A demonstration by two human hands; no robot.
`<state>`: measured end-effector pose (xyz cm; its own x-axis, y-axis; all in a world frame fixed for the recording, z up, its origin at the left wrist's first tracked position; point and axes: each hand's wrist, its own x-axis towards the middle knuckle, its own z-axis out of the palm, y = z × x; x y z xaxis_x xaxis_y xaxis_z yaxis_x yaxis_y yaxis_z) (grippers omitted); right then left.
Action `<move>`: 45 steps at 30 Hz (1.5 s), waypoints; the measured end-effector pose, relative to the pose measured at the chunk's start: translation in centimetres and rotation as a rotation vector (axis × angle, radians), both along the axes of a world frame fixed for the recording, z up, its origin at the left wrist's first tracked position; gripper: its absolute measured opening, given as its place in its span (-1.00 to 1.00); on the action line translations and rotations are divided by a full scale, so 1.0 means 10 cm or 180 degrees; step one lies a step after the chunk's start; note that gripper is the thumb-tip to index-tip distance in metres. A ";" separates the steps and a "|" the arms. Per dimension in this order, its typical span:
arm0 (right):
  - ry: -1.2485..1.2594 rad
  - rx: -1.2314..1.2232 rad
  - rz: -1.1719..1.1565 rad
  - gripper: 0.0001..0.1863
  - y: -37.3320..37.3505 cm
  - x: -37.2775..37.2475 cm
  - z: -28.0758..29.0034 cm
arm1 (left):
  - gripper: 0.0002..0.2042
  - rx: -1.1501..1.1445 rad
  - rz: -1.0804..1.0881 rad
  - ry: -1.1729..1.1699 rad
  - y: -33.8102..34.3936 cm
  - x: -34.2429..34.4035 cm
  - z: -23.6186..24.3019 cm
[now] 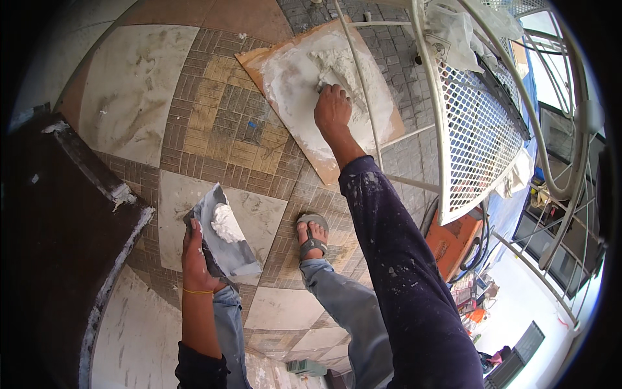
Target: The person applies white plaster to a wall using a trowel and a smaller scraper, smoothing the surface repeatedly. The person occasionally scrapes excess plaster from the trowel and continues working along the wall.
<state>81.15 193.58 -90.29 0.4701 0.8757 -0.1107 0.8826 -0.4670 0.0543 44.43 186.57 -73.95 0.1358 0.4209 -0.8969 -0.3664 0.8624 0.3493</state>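
White paste lies heaped on a powdery board as the right hand, closed around a mostly hidden tool, apparently gathers some; the left hand grips a paste-bearing grey sheet, which loading calls for keeping level.

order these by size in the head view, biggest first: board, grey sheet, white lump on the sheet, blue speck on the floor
1. Board
2. Grey sheet
3. White lump
4. Blue speck
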 end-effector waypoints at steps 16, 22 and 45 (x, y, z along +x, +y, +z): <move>0.1940 0.0266 -0.0311 -0.66 -0.61 0.01 0.60 | -0.51 0.0313 -0.0556 -0.0156 0.29 0.53 0.00; 0.3757 0.1221 -0.0828 -0.59 -1.00 -0.14 1.81 | -0.44 0.0449 -0.1036 -0.0426 0.66 1.17 -0.07; 0.0766 0.2388 0.1426 -0.43 -3.99 -1.83 8.45 | -0.43 0.0288 -0.2237 -0.2982 -1.50 0.67 6.47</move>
<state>62.84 153.71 -5.84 0.1060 0.8527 0.5115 0.9384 0.0844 -0.3352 51.12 171.52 -9.23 0.9546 0.0476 -0.2940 0.0340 0.9633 0.2663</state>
